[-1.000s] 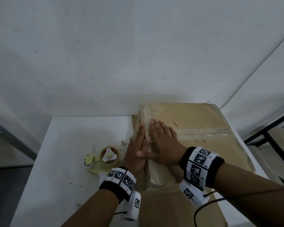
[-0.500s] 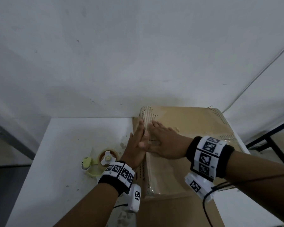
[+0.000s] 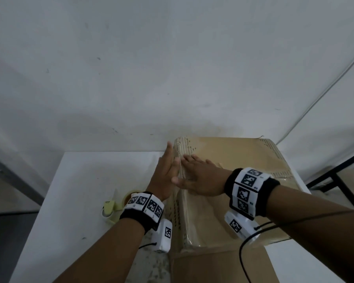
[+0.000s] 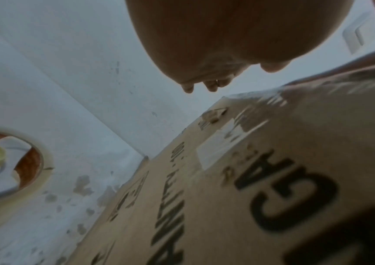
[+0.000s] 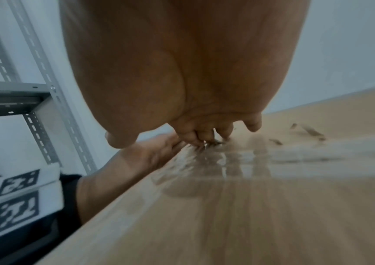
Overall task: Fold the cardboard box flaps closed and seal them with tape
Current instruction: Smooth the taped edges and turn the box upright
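Observation:
A brown cardboard box (image 3: 239, 158) stands on the white table (image 3: 90, 180) against the wall, its top flaps folded down with clear tape (image 3: 280, 176) across them. My right hand (image 3: 194, 172) lies flat on the box top near its left edge, fingers straight, pressing the tape (image 5: 238, 159). My left hand (image 3: 165, 172) is held flat and upright against the box's left side (image 4: 261, 188), fingers straight. A yellow-green tape dispenser (image 3: 112, 209) with a tape roll (image 4: 12, 172) lies on the table left of the box, partly behind my left wrist.
A white wall (image 3: 172, 68) rises right behind the table and box. A cable (image 3: 325, 88) runs up the wall at the right. Metal shelving (image 5: 34, 89) stands to the left, and a dark-framed piece of furniture (image 3: 339, 180) to the right.
Both hands have slid farther along the box's left edge toward the wall, staying flat. The box and dispenser have not moved.

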